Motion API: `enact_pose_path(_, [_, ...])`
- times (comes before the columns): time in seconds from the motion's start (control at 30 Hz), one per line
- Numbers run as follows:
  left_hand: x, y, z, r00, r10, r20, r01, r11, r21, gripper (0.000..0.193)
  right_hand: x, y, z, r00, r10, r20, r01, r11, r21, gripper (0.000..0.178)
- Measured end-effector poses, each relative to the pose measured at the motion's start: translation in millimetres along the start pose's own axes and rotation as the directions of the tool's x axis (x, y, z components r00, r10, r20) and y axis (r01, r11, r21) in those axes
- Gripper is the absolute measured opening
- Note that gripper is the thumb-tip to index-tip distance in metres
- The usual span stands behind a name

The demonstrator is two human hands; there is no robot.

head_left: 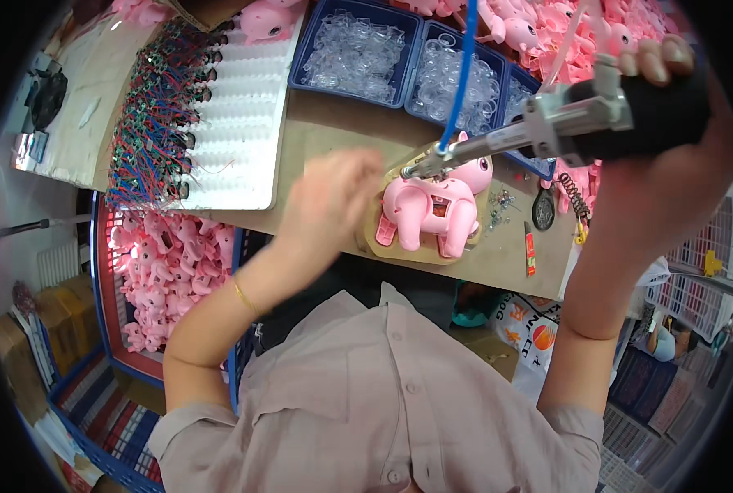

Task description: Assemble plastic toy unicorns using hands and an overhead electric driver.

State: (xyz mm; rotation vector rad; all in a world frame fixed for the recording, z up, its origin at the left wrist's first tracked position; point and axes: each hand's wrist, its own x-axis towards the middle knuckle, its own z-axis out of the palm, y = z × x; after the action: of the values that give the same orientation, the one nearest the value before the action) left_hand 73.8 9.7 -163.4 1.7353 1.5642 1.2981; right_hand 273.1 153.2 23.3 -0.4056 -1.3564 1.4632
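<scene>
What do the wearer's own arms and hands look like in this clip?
The left hand and right hand are both gloveless; the left one is motion-blurred. A thin gold-coloured bracelet circles the left forearm; none shows on the right. The short sleeves are greyish-beige, ending above the elbows.

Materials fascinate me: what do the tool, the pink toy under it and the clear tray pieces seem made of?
Tool: barrel looks metal, silvery with a sheen; the dark grip is unclear. Pink toy: probably plastic, smooth with soft highlights. Clear pieces: likely plastic, transparent and glossy, with glints.
</scene>
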Motion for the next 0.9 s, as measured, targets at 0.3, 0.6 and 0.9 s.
enact_pose_path(0.3, [-69, 5, 29, 0.926, 0.368, 0.079, -0.374, 0.923, 0.089, 0.026, -24, 14, 75, 0.996, 0.066, -0.063, -0.072, 0.991, -0.109, 0.019])
enact_pose_path(0.6, [-79, 16, 35, 0.934, 0.321, 0.159, -0.346, 0.922, 0.175, 0.021, -25, 40, 50, 0.987, -0.162, -0.017, 0.149, 0.941, -0.303, 0.022])
enact_pose_path(0.9, [-78, 25, 32, 0.936, 0.296, 0.190, -0.338, 0.908, 0.248, 0.012, -10, -12, 47, 0.978, -0.209, -0.009, 0.205, 0.968, -0.143, 0.024])
